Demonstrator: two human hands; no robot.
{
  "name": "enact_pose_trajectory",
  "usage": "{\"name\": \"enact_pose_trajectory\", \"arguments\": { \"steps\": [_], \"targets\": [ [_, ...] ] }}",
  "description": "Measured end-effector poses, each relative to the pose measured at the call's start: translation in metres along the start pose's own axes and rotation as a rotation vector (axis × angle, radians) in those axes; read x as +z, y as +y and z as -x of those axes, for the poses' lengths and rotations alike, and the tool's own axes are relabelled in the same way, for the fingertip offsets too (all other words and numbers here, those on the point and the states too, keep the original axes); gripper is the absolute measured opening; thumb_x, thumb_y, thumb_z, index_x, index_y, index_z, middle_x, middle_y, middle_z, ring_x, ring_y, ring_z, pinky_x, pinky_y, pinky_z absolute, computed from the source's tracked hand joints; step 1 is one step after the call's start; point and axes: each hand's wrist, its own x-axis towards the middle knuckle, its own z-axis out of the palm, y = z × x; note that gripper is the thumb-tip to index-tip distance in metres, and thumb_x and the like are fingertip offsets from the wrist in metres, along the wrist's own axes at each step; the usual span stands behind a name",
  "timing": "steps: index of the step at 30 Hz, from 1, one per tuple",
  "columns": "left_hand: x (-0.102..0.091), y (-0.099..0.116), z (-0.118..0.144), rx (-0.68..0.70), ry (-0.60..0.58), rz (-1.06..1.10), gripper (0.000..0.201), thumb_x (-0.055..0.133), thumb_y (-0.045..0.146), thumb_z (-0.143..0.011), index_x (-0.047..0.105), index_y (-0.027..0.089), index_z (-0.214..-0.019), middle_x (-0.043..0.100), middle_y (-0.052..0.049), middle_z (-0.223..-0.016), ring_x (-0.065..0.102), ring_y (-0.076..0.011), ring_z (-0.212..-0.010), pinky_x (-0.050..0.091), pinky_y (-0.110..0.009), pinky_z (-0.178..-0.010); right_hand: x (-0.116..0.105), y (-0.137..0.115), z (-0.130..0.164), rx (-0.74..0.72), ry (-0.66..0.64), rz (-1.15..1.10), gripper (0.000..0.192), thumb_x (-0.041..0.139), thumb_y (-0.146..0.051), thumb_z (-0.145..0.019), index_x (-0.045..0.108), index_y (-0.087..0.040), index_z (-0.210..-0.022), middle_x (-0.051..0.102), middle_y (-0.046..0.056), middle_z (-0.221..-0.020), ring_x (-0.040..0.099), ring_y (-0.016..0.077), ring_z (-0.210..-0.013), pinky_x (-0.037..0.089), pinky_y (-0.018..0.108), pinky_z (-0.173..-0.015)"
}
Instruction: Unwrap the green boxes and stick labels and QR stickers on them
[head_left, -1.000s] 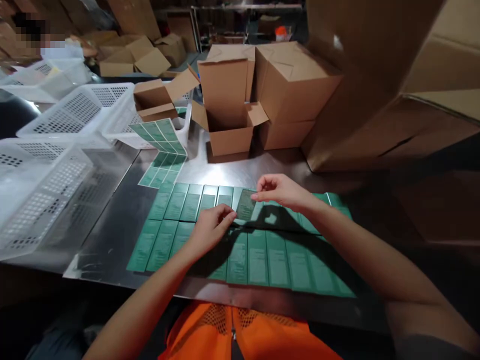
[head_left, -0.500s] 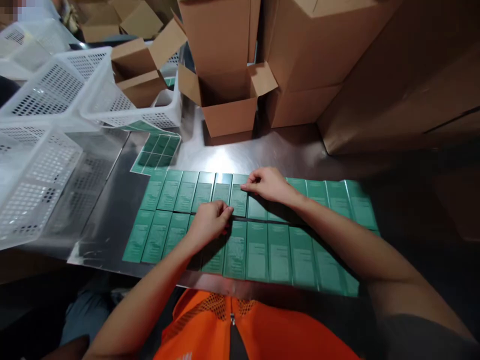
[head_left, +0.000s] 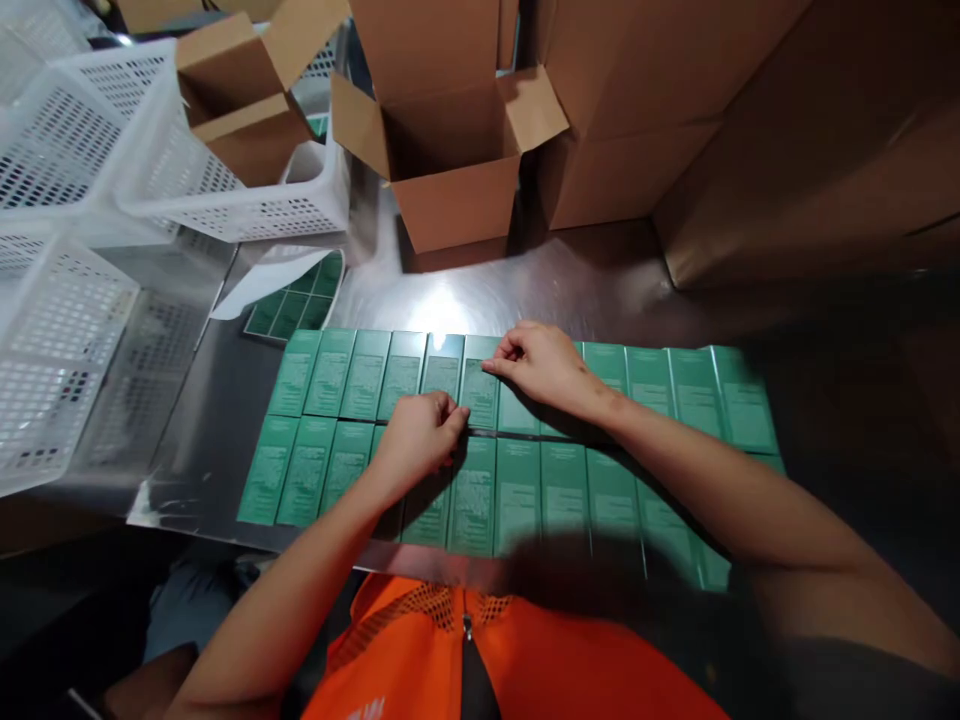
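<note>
Two long rows of green boxes [head_left: 472,490] lie side by side on the metal table. My left hand [head_left: 420,440] is closed in a pinch, its thumb and finger at the lower left edge of a green box [head_left: 478,385] in the far row. At the upper right of that same box, my right hand [head_left: 540,365] is also pinched, fingertips touching or just over its face. Whatever thin thing the fingers may hold is too small to make out. Paler printed panels show on the boxes. My forearms cover parts of both rows.
A sheet of green labels [head_left: 296,300] with its white backing curled over lies beyond the rows' left end. White plastic baskets [head_left: 75,350] stand at the left, one holding an open carton [head_left: 251,130]. Another open cardboard box [head_left: 457,205] and tall cartons [head_left: 637,170] stand behind.
The view has shifted slightly, and the label sheet's backing now appears curled up in white. Both hands stay at the same box, nearly in the same pose.
</note>
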Motion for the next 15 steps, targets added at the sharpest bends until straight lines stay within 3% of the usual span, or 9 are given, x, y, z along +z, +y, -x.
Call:
{"name": "enact_pose_trajectory", "arguments": {
  "steps": [6, 11, 15],
  "targets": [
    [-0.001, 0.004, -0.002, -0.029, -0.024, -0.041, 0.026, 0.052, 0.04, -0.088, 0.055, 0.021, -0.071, 0.061, 0.0, -0.051, 0.059, -0.0177, -0.04, 0.04, -0.025, -0.039, 0.003, -0.002, 0.001, -0.005, 0.011, 0.053, 0.022, 0.075, -0.035, -0.084, 0.069, -0.018, -0.071, 0.063, 0.003, -0.081, 0.055, 0.016, -0.069, 0.035, 0.029, -0.062],
    [-0.003, 0.011, -0.004, 0.118, 0.036, -0.352, 0.028, 0.05, 0.036, -0.091, 0.062, 0.02, -0.071, 0.066, -0.007, -0.06, 0.066, -0.0235, -0.06, 0.045, -0.03, -0.059, 0.007, -0.002, 0.0, 0.019, 0.043, 0.121, 0.022, 0.076, -0.038, -0.081, 0.068, -0.019, -0.072, 0.063, 0.004, -0.081, 0.055, 0.0178, -0.071, 0.035, 0.029, -0.063],
    [-0.001, 0.011, 0.013, 0.166, 0.088, -0.591, 0.028, 0.048, 0.034, -0.092, 0.068, 0.019, -0.081, 0.073, -0.014, -0.077, 0.069, -0.0289, -0.075, 0.043, -0.033, -0.065, 0.006, 0.002, -0.001, 0.033, 0.122, 0.086, 0.017, 0.065, -0.031, -0.086, 0.061, -0.019, -0.097, 0.06, 0.001, -0.075, 0.055, 0.018, -0.067, 0.036, 0.029, -0.063]
  ]
}}
